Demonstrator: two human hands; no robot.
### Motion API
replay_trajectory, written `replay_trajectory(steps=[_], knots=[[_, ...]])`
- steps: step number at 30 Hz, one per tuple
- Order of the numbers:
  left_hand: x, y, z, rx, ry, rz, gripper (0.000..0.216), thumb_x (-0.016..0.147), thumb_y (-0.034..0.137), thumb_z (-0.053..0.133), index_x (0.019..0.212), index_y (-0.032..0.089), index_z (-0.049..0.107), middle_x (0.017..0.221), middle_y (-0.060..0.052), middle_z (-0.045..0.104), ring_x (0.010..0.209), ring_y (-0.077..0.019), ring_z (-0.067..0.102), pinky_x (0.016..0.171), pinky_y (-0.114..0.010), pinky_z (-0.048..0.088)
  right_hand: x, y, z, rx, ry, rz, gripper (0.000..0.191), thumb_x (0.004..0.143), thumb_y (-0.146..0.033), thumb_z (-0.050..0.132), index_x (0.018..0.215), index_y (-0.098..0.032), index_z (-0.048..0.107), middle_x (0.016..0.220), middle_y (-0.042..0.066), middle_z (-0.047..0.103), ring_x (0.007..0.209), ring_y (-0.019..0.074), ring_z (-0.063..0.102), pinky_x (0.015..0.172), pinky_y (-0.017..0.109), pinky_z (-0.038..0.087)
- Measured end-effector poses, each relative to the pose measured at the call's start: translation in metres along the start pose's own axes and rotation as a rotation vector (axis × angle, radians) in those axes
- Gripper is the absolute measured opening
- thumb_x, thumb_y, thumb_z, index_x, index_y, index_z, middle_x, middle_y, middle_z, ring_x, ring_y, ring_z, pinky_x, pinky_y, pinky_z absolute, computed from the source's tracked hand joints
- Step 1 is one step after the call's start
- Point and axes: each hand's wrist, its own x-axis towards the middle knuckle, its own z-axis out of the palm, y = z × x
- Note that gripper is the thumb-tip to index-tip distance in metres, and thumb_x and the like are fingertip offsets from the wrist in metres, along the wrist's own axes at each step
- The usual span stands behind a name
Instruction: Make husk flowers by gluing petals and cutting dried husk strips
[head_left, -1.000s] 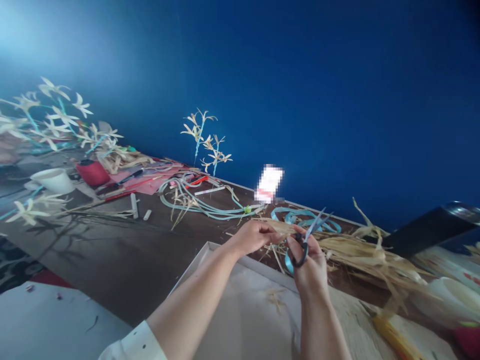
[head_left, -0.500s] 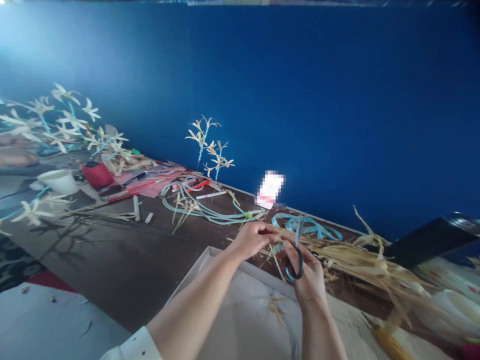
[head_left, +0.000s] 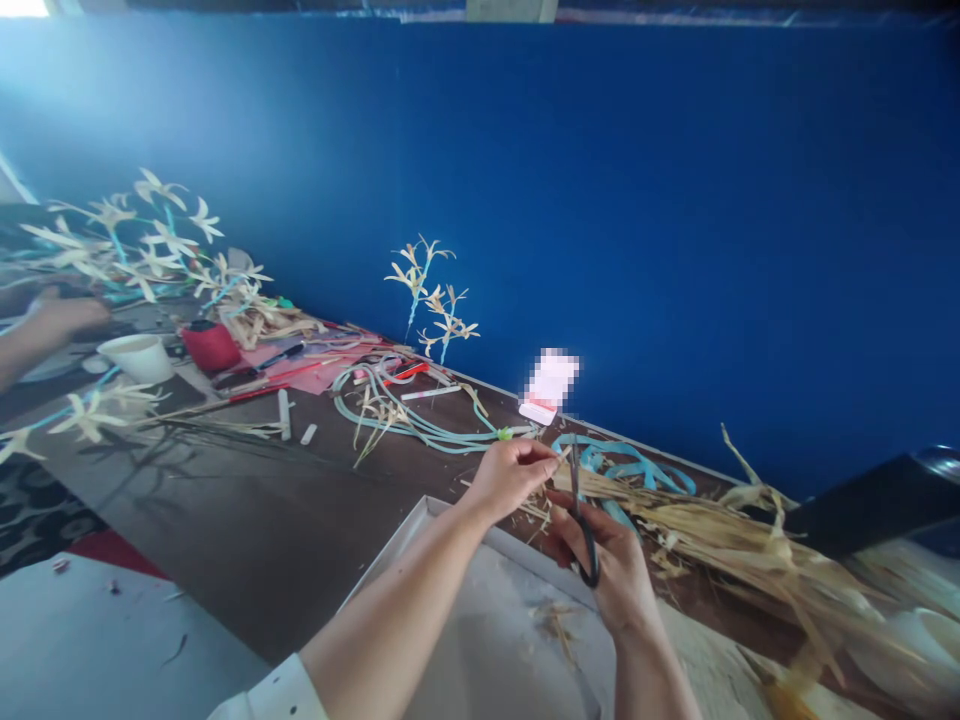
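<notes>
My left hand (head_left: 506,488) is closed in a pinch on a small pale strip (head_left: 565,454), seemingly dried husk, whose tip pokes out past the fingertips. In my right hand (head_left: 619,560) are scissors with black handles (head_left: 590,552), their blades (head_left: 575,475) pointing up and away right beside the strip. Whether the blades touch it I cannot tell. Just beyond both hands lies a bundle of dried corn husks (head_left: 697,515), and behind that a loop of light blue ribbon (head_left: 667,475). A shallow white box (head_left: 420,520) sits under my forearms, with husk scraps (head_left: 555,625) inside.
Husk flowers on blue stems (head_left: 169,240) stand at left near a white cup (head_left: 139,358) and a red thread spool (head_left: 211,347). Coiled pale-blue tubing (head_left: 420,432) lies mid-table. Another person's hand (head_left: 71,315) is at far left. A dark cylinder (head_left: 862,500) leans at right.
The scissors have swung left and more upright, bringing the blades beside my left fingertips. My left hand keeps its pinch. The view has shifted slightly, and the other person's hand shows more.
</notes>
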Motion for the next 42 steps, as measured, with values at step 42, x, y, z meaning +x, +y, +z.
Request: replay_trajectory(steps=[42], knots=[[-0.002,0.002,-0.003,0.039,-0.024,0.011,0.030,0.071,0.037,0.060,0.086,0.013,0.068,0.075,-0.005,0.065,0.067,-0.0124,0.055,0.063,-0.023,0.040,-0.001,-0.003,0.002,-0.073,0.138,-0.058,0.046,0.066,-0.041,0.070,0.105,-0.017,0.064,0.055,-0.001,0.056,0.046,0.0105,0.046,0.041,0.021,0.035]])
